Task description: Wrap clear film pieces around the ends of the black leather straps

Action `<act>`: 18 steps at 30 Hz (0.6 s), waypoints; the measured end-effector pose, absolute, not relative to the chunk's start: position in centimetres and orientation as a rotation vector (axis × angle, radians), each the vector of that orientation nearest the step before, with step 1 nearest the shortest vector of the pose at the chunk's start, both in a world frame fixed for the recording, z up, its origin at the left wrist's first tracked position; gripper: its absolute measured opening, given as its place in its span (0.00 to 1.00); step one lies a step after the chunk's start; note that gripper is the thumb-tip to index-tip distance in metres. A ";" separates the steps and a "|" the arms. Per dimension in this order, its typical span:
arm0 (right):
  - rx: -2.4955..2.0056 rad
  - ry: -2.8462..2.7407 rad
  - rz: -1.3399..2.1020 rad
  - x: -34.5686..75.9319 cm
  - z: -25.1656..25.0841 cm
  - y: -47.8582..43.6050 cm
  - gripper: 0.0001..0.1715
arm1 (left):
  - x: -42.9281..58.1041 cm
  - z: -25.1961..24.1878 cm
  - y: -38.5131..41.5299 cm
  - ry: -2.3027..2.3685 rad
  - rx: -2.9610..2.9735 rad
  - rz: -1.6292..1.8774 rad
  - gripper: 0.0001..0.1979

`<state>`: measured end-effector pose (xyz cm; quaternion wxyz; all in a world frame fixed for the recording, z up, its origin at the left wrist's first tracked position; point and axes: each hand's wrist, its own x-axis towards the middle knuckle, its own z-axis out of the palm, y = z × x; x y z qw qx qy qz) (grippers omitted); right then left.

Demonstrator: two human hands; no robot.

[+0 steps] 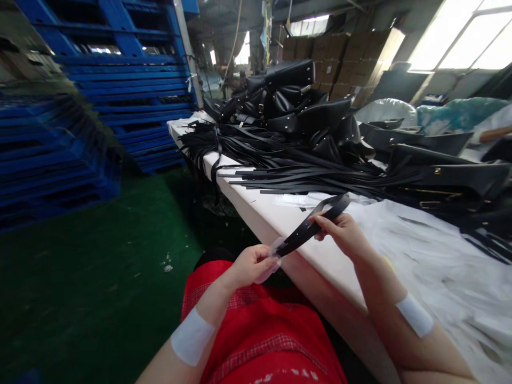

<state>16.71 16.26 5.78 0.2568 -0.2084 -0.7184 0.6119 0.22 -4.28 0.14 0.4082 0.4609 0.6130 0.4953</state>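
Note:
A black strap with small holes (303,232) stretches between my two hands above the table's near edge. My left hand (256,262) is closed at the strap's lower end, where a thin clear plastic wrapping (277,248) shows around it. Farther up, my right hand (335,232) pinches the strap between thumb and fingers, and the strap loops back beyond that grip. Just past my hands, a spread of long black straps (296,178) lies across the white-covered table (256,209).
Black leather bags (296,101) are heaped at the table's back. White sheets (432,256) cover its right part. Blue pallets (132,101) are stacked at left beside the green floor (120,266). Cardboard boxes (336,53) stand behind. Another person's arm (494,134) shows at far right.

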 end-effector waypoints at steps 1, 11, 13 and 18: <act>-0.582 -1.952 1.678 16.6 5.6 16.3 0.25 | 0.3 0.2 -4.3 1.547 1.173 1.244 0.19; -0.506 -2.033 1.794 14.0 2.1 13.4 0.22 | -0.5 -0.2 -2.8 1.797 1.141 1.250 0.21; -0.578 -2.008 1.793 13.6 1.9 13.2 0.21 | -0.2 0.1 -2.7 1.866 1.191 1.253 0.21; -0.802 -1.963 1.772 13.9 2.5 14.0 0.23 | 1.1 1.3 -2.9 2.010 1.234 1.280 0.17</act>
